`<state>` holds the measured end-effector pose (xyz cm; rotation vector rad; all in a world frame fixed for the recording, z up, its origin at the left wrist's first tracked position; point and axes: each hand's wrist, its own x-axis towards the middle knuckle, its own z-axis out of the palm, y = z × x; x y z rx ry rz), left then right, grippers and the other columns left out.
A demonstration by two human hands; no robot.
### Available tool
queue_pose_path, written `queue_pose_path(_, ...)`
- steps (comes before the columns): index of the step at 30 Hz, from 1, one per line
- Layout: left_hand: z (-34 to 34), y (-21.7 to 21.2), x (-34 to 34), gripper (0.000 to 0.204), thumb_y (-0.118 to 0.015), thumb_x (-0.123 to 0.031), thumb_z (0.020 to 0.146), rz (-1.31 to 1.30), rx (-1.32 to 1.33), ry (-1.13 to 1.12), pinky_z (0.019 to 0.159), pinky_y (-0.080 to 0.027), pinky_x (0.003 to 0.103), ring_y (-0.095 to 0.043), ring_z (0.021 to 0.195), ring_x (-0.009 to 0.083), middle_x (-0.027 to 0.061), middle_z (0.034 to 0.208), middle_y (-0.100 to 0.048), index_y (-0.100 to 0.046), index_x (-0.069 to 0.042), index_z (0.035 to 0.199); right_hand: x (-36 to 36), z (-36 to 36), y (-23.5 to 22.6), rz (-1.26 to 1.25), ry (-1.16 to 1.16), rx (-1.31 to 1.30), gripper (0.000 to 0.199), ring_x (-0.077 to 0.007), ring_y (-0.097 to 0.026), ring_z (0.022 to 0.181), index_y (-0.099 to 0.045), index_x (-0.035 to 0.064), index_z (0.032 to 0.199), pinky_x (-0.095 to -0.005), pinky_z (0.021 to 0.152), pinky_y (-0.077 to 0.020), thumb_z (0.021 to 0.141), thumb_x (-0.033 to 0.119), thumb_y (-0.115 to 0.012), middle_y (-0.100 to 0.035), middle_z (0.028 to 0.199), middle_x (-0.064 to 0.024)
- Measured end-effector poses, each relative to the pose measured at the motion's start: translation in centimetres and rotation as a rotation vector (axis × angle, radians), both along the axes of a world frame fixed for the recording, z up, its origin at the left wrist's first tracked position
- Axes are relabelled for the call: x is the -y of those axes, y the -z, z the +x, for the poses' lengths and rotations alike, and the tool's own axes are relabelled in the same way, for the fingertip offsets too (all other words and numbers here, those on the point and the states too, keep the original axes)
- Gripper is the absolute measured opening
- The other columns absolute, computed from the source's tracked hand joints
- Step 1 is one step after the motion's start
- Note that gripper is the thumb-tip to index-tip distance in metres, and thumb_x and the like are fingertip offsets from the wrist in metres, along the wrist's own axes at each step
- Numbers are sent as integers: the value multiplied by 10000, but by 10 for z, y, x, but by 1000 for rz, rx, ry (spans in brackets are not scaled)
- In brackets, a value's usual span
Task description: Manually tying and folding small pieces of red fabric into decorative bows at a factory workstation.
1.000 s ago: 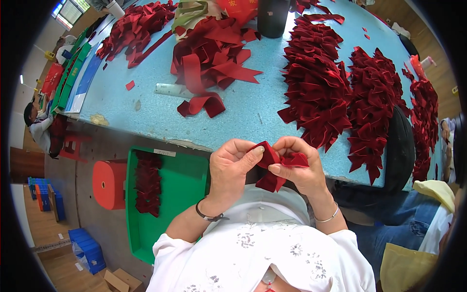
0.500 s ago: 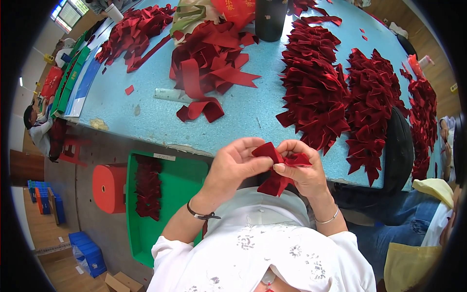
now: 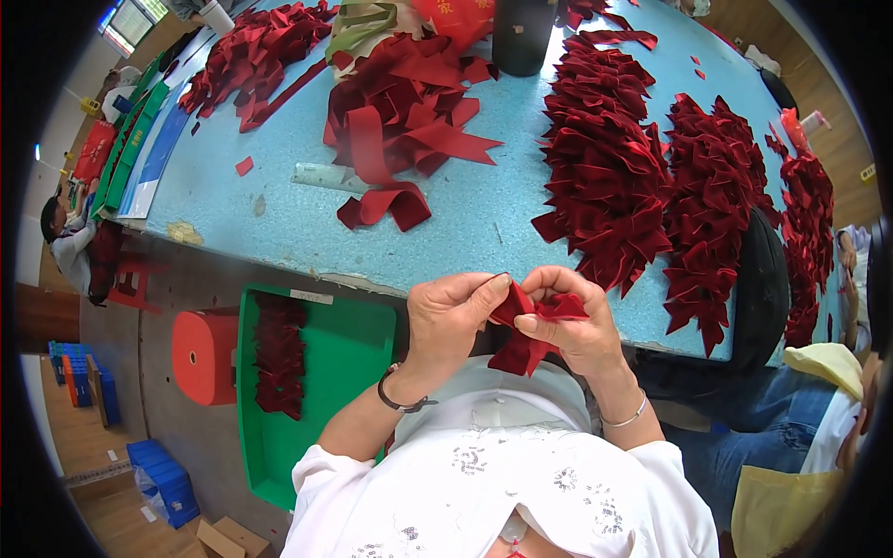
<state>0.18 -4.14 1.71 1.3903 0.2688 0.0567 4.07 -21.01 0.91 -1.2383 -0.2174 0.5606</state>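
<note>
A dark red velvet ribbon bow [image 3: 523, 349] is held between my hands, just off the table's near edge. My left hand [image 3: 453, 316] pinches the upper left loop between thumb and fingertips. With thumb and curled fingers, my right hand [image 3: 579, 316] grips the bow's middle and right loop. One tail hangs down below my fingers. On the blue table [image 3: 465, 237], a loose heap of red ribbon strips [image 3: 400, 102] lies ahead of my hands, one strip curling toward me. Thick rows of finished-looking bows [image 3: 605, 167] lie to the right.
At lower left a green tray [image 3: 349, 372] holds a row of bows beside a red stool [image 3: 206, 358]. A black tumbler [image 3: 521, 37] and a clear ruler [image 3: 326, 177] are on the table. A black bag [image 3: 761, 288] hangs at its right edge, near a seated person's jeans [image 3: 772, 414].
My left hand has turned, its fingers closing over the bow's upper left loop and pulling it upright. My right hand keeps its grip nearly in place.
</note>
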Motion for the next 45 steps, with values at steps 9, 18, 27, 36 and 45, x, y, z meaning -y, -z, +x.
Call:
queue_pose_path(9, 20, -6, -15, 92, -673, -76, 819, -14, 117, 82, 588, -472, 222, -589, 667, 88, 45, 734, -653, -676, 11, 849, 6, 8, -7, 25, 35, -7, 318, -74, -555, 785, -562, -8, 1000, -200, 699, -464, 728, -44, -721, -596, 878, -30)
queue_pose_path(18, 9, 1, -6, 78, -696, 27, 746, 338, 239, 190, 598, -487, 226, -602, 673, 89, 70, 735, -655, -620, 8, 739, -1, 7, 4, 80, -37, 81, 282, -64, -549, 824, -562, 10, 1021, -208, 740, -456, 765, 0, -679, -577, 868, -8)
queue_pose_path(27, 11, 11, 1, 129, -655, 23, 801, 413, 417, 81, 557, -460, 216, -588, 662, 77, 67, 758, -637, -530, -3, 824, 6, 8, 3, 99, -63, 61, 275, -49, -523, 790, -561, 9, 1012, -192, 701, -437, 771, 25, -690, -555, 855, 3)
queue_pose_path(36, 4, -7, -3, 207, -666, 20, 786, 122, 277, 255, 612, -481, 208, -625, 740, 101, 96, 850, -672, -538, 16, 949, 9, -2, -8, 68, -48, 50, 266, -56, -533, 812, -565, 11, 1009, -204, 737, -456, 770, -13, -679, -557, 855, 2)
queue_pose_path(45, 18, -15, -18, 201, -667, -10, 788, 164, 320, -149, 681, -486, 244, -621, 750, 114, 88, 805, -670, -565, 6, 960, 17, 4, -9, 76, 18, -101, 305, -89, -575, 818, -582, 10, 992, -213, 741, -480, 724, -57, -710, -600, 889, -27)
